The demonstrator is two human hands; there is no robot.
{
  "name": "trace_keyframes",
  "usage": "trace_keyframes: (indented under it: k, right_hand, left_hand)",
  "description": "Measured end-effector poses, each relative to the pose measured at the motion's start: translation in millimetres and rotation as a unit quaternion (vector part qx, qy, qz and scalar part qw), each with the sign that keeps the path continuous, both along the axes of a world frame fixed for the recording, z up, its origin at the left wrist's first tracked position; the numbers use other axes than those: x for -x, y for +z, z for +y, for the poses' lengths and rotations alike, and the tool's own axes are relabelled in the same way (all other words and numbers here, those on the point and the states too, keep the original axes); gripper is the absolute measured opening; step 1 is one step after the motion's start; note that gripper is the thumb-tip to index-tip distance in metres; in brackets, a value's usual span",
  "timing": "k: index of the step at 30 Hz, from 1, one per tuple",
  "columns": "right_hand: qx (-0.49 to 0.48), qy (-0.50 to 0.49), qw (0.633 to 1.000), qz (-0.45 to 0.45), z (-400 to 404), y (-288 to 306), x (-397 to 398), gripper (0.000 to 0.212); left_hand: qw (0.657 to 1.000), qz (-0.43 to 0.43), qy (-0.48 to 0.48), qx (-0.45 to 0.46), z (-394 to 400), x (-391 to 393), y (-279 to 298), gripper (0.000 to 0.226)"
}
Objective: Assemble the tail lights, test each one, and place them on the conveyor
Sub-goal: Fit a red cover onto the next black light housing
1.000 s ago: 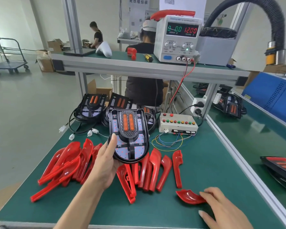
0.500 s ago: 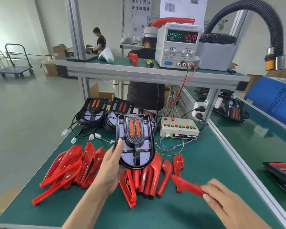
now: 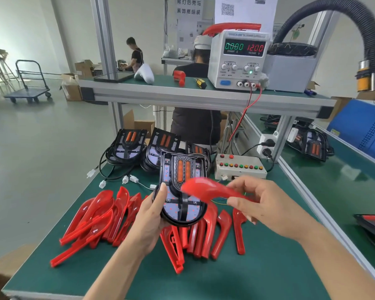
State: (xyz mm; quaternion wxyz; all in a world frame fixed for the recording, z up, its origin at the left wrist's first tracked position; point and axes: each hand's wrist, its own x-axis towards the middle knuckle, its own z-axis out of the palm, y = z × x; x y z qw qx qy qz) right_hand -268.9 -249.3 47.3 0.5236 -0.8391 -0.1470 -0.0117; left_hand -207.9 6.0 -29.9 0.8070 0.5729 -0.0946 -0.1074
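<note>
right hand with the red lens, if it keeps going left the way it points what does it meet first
Most likely the tail light base held in the left hand: the red lens in the right hand already overlaps it in view, though depth is unclear.

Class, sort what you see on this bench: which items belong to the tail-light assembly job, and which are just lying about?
Job: black tail-light housing in left hand; red curved plastic lens in right hand; spare red lenses; beige button test box; white power supply.

Lying about: yellow-black screwdriver; white moulded cover.
</note>
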Motion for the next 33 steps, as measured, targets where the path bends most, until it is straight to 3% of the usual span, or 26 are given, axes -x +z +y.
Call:
trace_keyframes:
  k: [5,8,15,21,33]
  right_hand:
    - [0.184,0.035,0.981,-0.052,-9,21,-15,0.023]
    - [0.240,0.077,0.965,-0.074,-7,27,-27,0.024]
    - [0.106,0.064,0.990,-0.068,-3,17,-38,0.024]
    - [0.080,0.059,0.994,-0.045,5,17,-53,0.024]
    - [0.241,0.163,0.954,-0.067,43,38,-101,0.014]
  left_hand:
    - [1.000,0.020,-0.018,0.001,6,-5,-2,0.060]
    - [0.999,0.029,-0.027,-0.004,8,-7,-3,0.058]
    - [0.999,0.035,-0.008,-0.025,9,-6,-5,0.061]
    - [0.998,0.010,-0.056,-0.038,13,-7,-1,0.080]
    - [0.993,0.033,-0.106,-0.046,15,-12,-7,0.071]
